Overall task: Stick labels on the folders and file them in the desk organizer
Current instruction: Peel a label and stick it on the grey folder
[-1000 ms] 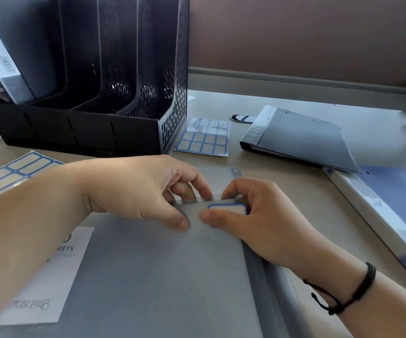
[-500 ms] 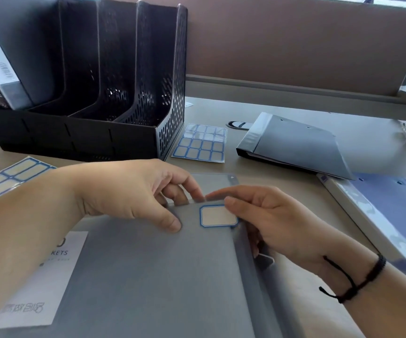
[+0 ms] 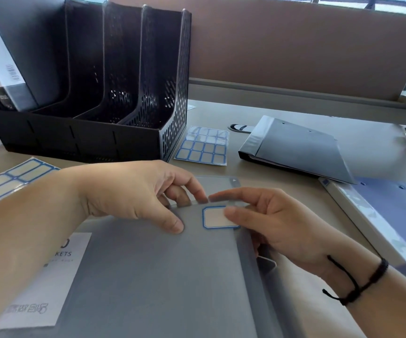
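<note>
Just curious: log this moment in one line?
left hand: steadies grey plastic folder | right hand: presses blue-bordered white label | black mesh organizer: behind

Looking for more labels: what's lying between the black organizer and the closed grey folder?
A label sheet lies flat on the desk between desk organizer and grey folder, in the head view.

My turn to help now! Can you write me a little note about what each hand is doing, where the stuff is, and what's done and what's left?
Left hand: holds the top edge of the grey folder, thumb on its cover.
Right hand: thumb rests on the blue-edged label, index finger straight along the folder's top edge.
Things: the desk organizer holds one folder in its leftmost slot; the other slots look empty. A second grey folder and a blue folder lie to the right. Label sheets lie beside the organizer.
Done: label sits at this folder's top right corner.
Left: file this folder, then label and file the other two.
</note>
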Tool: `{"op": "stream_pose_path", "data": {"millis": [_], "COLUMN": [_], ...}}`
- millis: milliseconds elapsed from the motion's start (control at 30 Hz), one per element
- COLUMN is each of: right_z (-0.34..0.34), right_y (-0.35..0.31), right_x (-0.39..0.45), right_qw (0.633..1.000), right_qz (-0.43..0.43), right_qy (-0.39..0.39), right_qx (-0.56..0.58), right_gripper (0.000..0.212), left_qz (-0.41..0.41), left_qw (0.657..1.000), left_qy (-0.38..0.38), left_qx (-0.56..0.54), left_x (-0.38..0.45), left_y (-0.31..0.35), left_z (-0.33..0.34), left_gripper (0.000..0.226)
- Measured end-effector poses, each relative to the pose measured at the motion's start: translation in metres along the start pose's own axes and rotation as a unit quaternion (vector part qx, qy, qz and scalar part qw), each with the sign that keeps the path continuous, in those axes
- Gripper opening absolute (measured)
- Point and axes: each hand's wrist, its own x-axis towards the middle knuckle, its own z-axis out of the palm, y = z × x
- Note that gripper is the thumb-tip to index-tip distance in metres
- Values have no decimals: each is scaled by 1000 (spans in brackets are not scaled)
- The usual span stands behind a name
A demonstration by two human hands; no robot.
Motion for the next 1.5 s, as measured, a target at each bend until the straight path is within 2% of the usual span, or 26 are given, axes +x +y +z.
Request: {"op": "stream_pose_path", "data": {"millis": [100,233,300,500,633,733,800,867,967,1100,1167,1233,1300,1400,1500], "right_z": [3,13,16,13,9,2,-2,-5,-6,-4,-4,-3,1,10,11], "right_y": [5,6,7,2,6,4,4,6,7,2,0,-3,-6,-6,-6], "right_x": [0,3,3,-1,3,2,1,2,4,4,2,-3,-8,-12,-10], "right_qw": [998,982,975,974,980,994,997,999,999,991,995,999,996,997,998], "right_qz": [-7,-28,-26,-4,-13,13,28,26,35,63,56,45,61,54,35], "right_qy": [5,121,147,94,101,45,-4,-3,7,55,42,5,-43,-50,17], "right_qx": [-60,-140,-163,-207,-168,-103,-67,-45,12,107,71,-10,-56,-34,55], "right_gripper": [34,24,29,34,27,15,17,9,27,37,39,25,31,27,21], "left_qz": [5,13,15,13,16,14,13,14,14,7,-1,-4,-5,-12,-41], "left_qw": [1000,999,999,999,999,999,1000,1000,1000,1000,1000,998,996,991,981], "left_qy": [-1,-9,-16,-16,-19,-25,-25,-18,-11,-1,23,49,76,123,178], "left_qx": [16,37,43,50,43,21,13,11,11,-13,-21,-31,-50,-48,62], "left_x": [1,4,4,7,7,7,7,7,8,7,6,4,0,-10,-27], "left_y": [1,4,4,1,0,-1,-3,-5,-7,-11,-13,-14,-13,-6,0], "left_z": [3,9,10,13,10,8,6,3,0,-6,-11,-17,-21,-27,-35], "left_gripper": [48,45,45,47,46,47,47,47,48,45,42,39,38,34,22]}}
